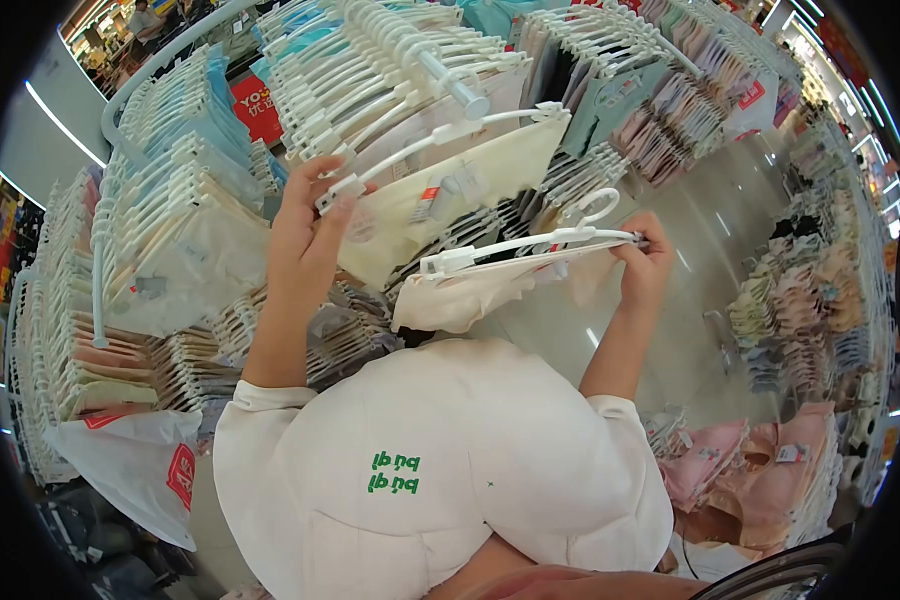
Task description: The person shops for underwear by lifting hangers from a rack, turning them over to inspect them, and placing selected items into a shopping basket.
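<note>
Hands (308,222) (648,258), two, holding two white hangers (456,131) (572,235)

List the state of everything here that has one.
Left hand: gripping one end of the upper hanger.
Right hand: gripping one end of the lower hanger.
Upper hanger: tilted, hook unclear.
Lower hanger: off the rail, hook free.
Yellow garment: clipped to the upper hanger.
Pale pink garment: clipped to the lower hanger.
Rail: packed with hangers.
</note>
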`<act>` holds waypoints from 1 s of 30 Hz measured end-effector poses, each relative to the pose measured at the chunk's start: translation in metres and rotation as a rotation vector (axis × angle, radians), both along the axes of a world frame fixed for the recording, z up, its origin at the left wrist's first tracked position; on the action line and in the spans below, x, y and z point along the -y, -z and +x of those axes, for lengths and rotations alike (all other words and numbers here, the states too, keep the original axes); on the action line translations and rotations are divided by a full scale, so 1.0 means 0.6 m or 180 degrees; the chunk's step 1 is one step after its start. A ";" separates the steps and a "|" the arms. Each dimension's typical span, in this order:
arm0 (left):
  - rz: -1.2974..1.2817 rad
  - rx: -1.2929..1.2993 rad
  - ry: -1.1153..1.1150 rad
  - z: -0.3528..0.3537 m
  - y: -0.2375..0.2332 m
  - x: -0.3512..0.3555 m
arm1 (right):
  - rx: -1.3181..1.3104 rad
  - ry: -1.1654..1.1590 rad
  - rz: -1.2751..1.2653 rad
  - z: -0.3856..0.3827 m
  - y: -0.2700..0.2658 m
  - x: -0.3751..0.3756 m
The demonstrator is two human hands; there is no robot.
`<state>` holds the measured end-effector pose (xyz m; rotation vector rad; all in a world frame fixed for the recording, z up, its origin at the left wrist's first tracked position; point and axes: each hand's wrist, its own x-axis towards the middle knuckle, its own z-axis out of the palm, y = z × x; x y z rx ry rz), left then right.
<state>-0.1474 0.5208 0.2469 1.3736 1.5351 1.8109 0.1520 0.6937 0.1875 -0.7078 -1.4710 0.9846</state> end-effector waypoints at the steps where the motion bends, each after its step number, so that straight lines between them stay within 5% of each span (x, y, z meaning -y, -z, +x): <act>1: -0.0108 -0.0032 0.0018 0.000 -0.003 -0.001 | -0.0035 -0.0067 -0.0002 -0.003 -0.003 -0.002; 2: -0.0092 -0.0021 0.0014 -0.005 -0.002 -0.005 | -0.0024 -0.0071 0.0014 -0.005 -0.005 -0.004; 4: -0.0095 -0.1553 -0.0347 -0.015 0.003 -0.014 | 0.0069 -0.0099 0.0186 -0.007 -0.006 -0.011; 17: -0.0058 -0.1733 -0.0030 0.003 -0.026 0.004 | -0.0146 -0.0052 0.0346 -0.026 -0.035 0.014; 19: -0.0381 -0.0891 0.0505 0.012 -0.032 0.013 | -0.0232 -0.0020 0.0400 -0.031 -0.047 0.022; 26: -0.0535 -0.0257 0.1173 0.013 -0.016 0.026 | -0.0646 0.0746 0.0825 -0.049 -0.067 0.055; 30: -0.0512 0.0920 0.1750 0.012 0.004 0.029 | -0.0013 0.1026 0.0960 -0.042 -0.088 0.081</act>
